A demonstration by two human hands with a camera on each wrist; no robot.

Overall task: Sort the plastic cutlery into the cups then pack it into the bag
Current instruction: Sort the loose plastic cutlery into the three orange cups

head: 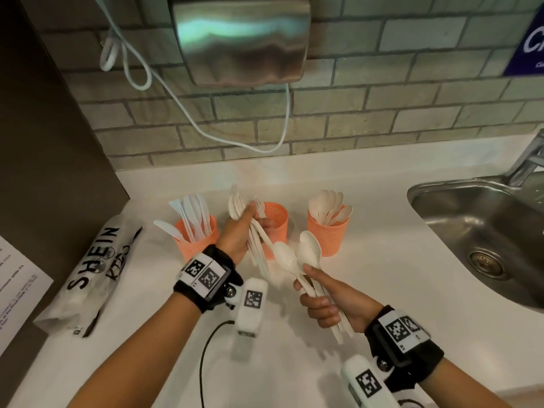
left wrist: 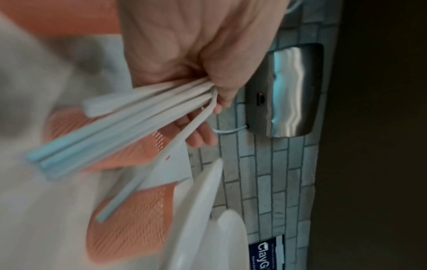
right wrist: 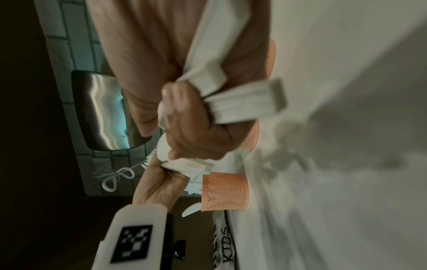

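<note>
Three orange mesh cups stand in a row on the white counter (head: 382, 334). The left cup (head: 197, 241) holds knives, the middle cup (head: 276, 216) looks nearly empty, and the right cup (head: 328, 231) holds spoons. My left hand (head: 240, 231) grips a mixed bundle of forks and spoons (head: 256, 245) in front of the middle cup, their handles (left wrist: 138, 113) fanning out below the palm (left wrist: 196, 64). My right hand (head: 323, 301) grips a few spoons (head: 309, 251) by the handles (right wrist: 249, 102), bowls up, beside that bundle. The white SHEIN bag (head: 88, 275) lies flat at the left.
A steel sink (head: 418, 195) with a faucet (head: 530, 157) fills the right side. A hand dryer (head: 241, 39) hangs on the tiled wall, its white cable (head: 206, 128) looping down. A dark panel and a paper sheet (head: 14, 290) border the left.
</note>
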